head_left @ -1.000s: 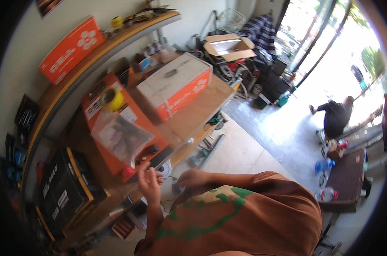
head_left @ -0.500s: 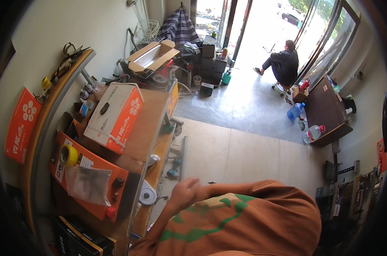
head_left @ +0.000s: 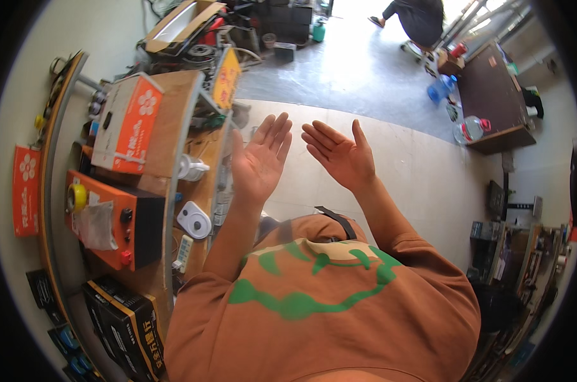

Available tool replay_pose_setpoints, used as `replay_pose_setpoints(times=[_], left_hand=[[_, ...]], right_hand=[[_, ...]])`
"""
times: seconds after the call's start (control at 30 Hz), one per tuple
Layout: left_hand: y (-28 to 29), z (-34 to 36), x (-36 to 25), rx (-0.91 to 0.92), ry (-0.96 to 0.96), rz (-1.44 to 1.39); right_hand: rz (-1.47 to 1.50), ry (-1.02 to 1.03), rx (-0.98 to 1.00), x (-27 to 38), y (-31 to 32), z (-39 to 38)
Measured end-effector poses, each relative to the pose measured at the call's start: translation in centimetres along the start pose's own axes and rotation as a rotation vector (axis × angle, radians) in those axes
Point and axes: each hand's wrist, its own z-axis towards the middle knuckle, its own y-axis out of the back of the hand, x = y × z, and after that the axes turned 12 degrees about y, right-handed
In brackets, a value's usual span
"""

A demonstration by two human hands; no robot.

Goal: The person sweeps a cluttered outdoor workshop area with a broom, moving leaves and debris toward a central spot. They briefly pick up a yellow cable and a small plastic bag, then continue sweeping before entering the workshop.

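Note:
Both of my hands are raised in front of my chest, palms showing and fingers stretched out. My left hand point(head_left: 261, 159) holds nothing; it is beside the wooden shelf point(head_left: 202, 143), nearest to a white round-ended device point(head_left: 194, 220) and a white cup-like part point(head_left: 191, 167) on it. My right hand point(head_left: 344, 153) is also bare, held over the pale floor with its thumb apart from the fingers. A gap separates the two hands. Below them, a dark strap point(head_left: 337, 221) lies across my brown shirt.
On the left, the shelving holds an orange-and-white box point(head_left: 126, 124), an orange device point(head_left: 104, 219) with yellow tape point(head_left: 76, 198), and a black box point(head_left: 126, 328). At right are a blue bottle point(head_left: 441, 88), a clear bottle point(head_left: 471, 129) and a brown cabinet point(head_left: 495, 95). A person point(head_left: 419, 22) sits near the doorway.
My hands, close together at the wrist before, have come apart and risen with fingers spread. The view has tilted down, so the doorway and seated person sit higher in the picture.

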Motion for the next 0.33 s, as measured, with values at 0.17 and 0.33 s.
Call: replay_pose_setpoints(times=[0.17,0.33], left_hand=[[-1.8,5.1,9.0,-0.029,0.088,-0.105],[-2.9,10.3,15.2,0.020,0.267,-0.134]], right_hand=[[0.235,0.115,0.007,6.5,2.8,-4.8],[0.299,0.248,-0.066,11.3,5.8,-8.0]])
